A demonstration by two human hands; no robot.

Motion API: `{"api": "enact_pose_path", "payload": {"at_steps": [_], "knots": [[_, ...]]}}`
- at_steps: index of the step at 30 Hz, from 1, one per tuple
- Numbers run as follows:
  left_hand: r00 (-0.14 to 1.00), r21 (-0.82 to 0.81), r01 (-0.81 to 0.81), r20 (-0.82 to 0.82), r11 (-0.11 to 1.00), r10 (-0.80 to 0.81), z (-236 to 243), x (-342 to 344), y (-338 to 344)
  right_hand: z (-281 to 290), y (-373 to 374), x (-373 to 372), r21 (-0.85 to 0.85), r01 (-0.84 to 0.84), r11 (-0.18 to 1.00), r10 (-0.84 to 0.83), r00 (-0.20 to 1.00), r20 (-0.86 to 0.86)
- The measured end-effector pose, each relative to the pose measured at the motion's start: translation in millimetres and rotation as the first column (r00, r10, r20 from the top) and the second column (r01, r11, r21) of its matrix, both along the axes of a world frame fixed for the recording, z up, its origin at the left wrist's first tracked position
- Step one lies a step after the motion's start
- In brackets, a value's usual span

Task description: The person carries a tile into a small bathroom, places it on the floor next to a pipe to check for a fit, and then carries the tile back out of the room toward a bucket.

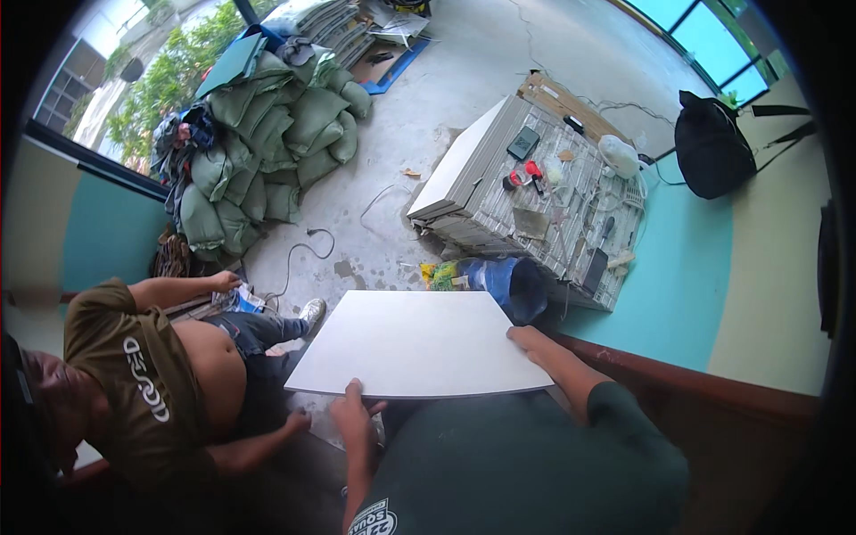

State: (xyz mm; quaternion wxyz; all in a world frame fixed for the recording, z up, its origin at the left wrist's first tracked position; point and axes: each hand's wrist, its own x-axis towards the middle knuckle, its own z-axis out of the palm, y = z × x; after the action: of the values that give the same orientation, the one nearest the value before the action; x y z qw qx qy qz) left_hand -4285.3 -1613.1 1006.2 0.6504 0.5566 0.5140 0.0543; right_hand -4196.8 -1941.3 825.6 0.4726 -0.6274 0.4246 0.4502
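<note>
A large square white tile (415, 339) is held level in front of me, its near edge close to my dark green shirt. My left hand (357, 410) grips the near edge toward its left, with a finger on the rim and the others below, partly hidden. My right hand (526, 341) has hold of the tile's right edge. A co-worker (143, 383) in a brown shirt is close on the left, one hand low near the tile's left corner and the other raised beside a small white and blue item.
Green sacks (259, 143) are piled by the window. A stack of tiles (473, 152) with tools, a phone and small items stands at right, with a blue bucket (526, 290) before it. A cord (325, 241) lies on the floor. A black backpack (704, 147) hangs by the wall.
</note>
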Motion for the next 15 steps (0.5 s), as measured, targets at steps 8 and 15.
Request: {"api": "enact_pose_path", "payload": {"at_steps": [8, 15], "knots": [[0.919, -0.075, 0.392, 0.065, 0.917, -0.388, 2.9, 112.2, 114.9, 42.3, 85.2, -0.3, 0.086, 0.391, 0.916, -0.398, 0.914, 0.085], [0.793, -0.036, 0.608, 0.078, 0.793, -0.604, -11.3, 236.9, 165.9, 30.3, 151.2, 33.3, 0.092, 0.571, 0.816, -0.578, 0.809, 0.109]]}}
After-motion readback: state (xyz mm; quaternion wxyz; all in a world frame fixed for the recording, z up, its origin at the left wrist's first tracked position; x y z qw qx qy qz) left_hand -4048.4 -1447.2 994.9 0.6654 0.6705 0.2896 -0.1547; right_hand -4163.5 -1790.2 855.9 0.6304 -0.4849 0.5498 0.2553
